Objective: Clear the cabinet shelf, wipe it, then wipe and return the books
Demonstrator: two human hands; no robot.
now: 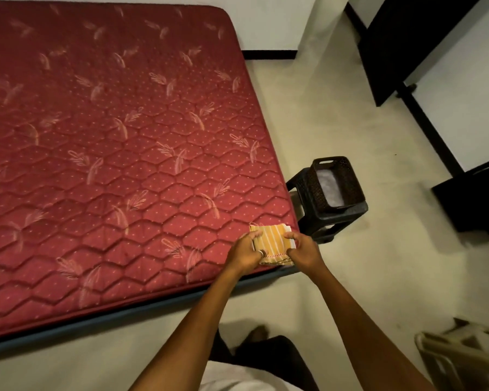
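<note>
Red mattress [110,165], corner nearest black stool [326,204]: left hand [244,253], right hand [304,251] pinch folded yellow cloth [274,244]. Judged step: readying cloth. Next: carry to shelf, unseen.

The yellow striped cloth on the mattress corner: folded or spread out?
Folded. The yellow striped cloth is a small compact rectangle on the mattress corner, with the left hand and right hand gripping its sides.

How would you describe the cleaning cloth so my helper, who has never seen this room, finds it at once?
Find the red quilted mattress and go to its near right corner, beside the black stool carrying a dark basket. There the left hand and right hand hold a folded cloth, the only orange, white-striped thing.
</note>
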